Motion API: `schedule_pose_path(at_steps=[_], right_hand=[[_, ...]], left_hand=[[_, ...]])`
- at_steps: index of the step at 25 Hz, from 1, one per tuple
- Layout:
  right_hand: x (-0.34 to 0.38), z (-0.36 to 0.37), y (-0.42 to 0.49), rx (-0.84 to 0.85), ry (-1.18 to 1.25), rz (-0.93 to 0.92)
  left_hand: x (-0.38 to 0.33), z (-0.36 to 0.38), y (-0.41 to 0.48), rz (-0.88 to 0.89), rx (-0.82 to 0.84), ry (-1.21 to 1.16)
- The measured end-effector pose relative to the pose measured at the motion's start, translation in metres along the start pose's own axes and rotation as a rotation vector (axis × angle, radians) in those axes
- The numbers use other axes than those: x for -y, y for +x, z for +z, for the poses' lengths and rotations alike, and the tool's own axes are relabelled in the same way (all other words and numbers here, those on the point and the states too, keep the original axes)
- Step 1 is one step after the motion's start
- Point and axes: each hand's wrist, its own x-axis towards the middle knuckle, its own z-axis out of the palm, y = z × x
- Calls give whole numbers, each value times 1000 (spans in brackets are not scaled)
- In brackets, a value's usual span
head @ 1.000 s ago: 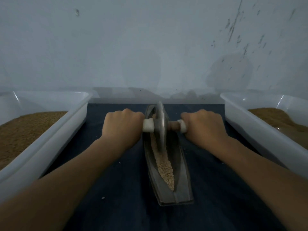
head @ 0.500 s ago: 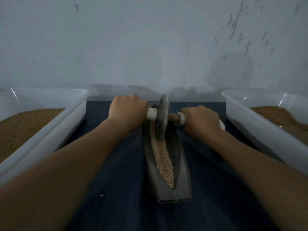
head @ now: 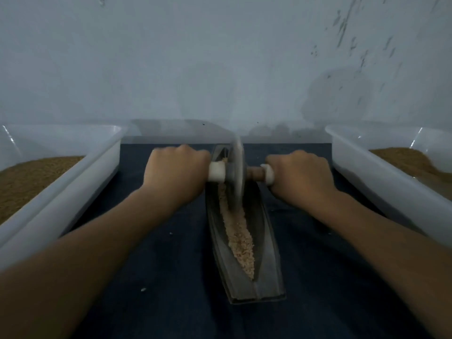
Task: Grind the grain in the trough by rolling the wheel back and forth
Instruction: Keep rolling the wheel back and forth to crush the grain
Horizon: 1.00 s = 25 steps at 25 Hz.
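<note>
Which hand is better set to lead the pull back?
Left, marginally: the left hand grips its handle close against the wheel, while the right hand holds farther out, bare axle showing between.

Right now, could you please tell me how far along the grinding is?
Done: grain lies spread in a strip along the trough. In hand: the left hand and right hand grip the handle, with the wheel at the trough's far end. Left: the strip looks coarse, so more passes seem needed.
</note>
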Motion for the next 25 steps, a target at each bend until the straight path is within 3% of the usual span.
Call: schedule_pose_path(at_steps=[3,5,10,16,18,20,25], right_hand=[[0,6,21,100,94,81],[-2,-2,5,122,97,42],[-6,-29,-39,-194,-70,-170],[4,-4,18,31,-19,19],[3,-5,31,100,11,24],[2,-12,18,104,20,-9],[-7,-29,-43,-232,-86,-164]], left_hand=[[1,-5,31,-18,95,1],[-1,-10,12,4,48,-7],[5,-16,-58,42,-105,-121],[3,7,12,-68,45,-97],[5,5,22,-82,127,-145],[4,0,3,-66,90,-121],[8,-18,-52,76,-137,-105]])
